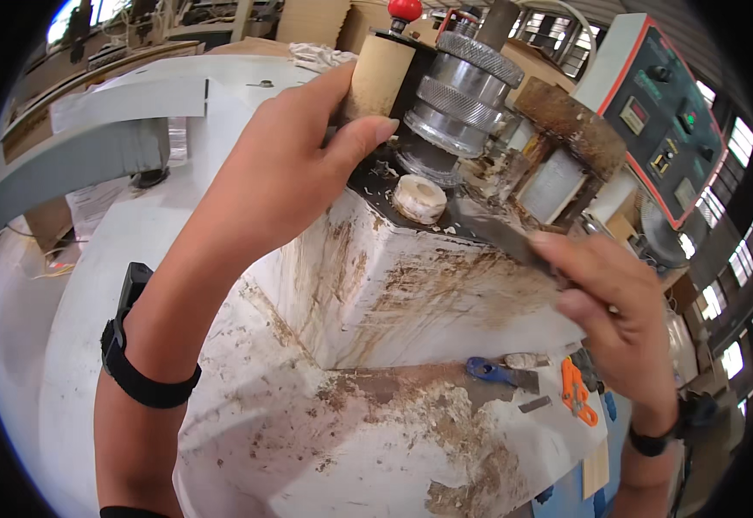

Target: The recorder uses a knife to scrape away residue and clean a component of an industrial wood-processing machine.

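My left hand (286,164) is wrapped round a cream-coloured cylinder (378,73) with a dark bracket behind it and a red ball knob (405,10) above. In my right hand (614,302) is a thin flat metal scraper blade (504,235); its tip points left, low over the machine's dark top plate. Just left of that tip sits a small whitish round collar (419,198) with a hole, crusted with residue. Behind it rise knurled metal rings (463,95) on a shaft. Pale flakes lie about the collar. Whether the blade touches the plate I cannot tell.
At the right stands a control panel (665,121) with a red border. A stained white machine body (445,293) drops to a dirty lower surface holding a blue-handled scraper (490,371) and an orange cutter (576,393). A grey curved arm (74,164) extends at the left.
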